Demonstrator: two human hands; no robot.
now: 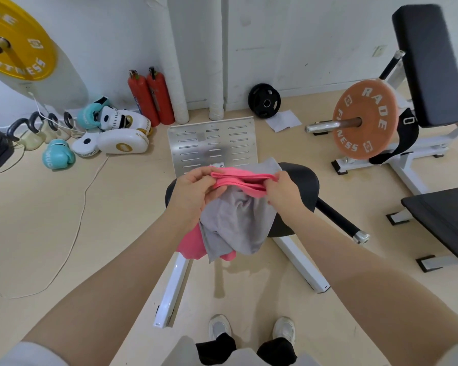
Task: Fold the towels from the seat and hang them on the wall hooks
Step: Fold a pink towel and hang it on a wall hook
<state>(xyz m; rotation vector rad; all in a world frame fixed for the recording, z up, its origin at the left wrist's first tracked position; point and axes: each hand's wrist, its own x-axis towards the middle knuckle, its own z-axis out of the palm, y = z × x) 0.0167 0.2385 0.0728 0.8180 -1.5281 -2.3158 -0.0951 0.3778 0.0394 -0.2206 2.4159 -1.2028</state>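
Note:
A pink towel (239,182) is stretched in a narrow folded band between my two hands, above a round black seat (303,180). My left hand (193,187) grips its left end and my right hand (284,190) pinches its right end. A grey towel (238,223) lies crumpled on the seat under my hands and hangs over its near edge. More pink cloth (192,245) shows beneath the grey towel at the lower left; I cannot tell whether it belongs to the same towel. No wall hooks are in view.
The seat's white frame legs (173,286) run toward my feet. A metal footplate (212,145) stands behind the seat. Boxing gloves and pads (109,136) and two red extinguishers (151,97) lie at the left wall. A bar with an orange plate (365,120) and black benches are at the right.

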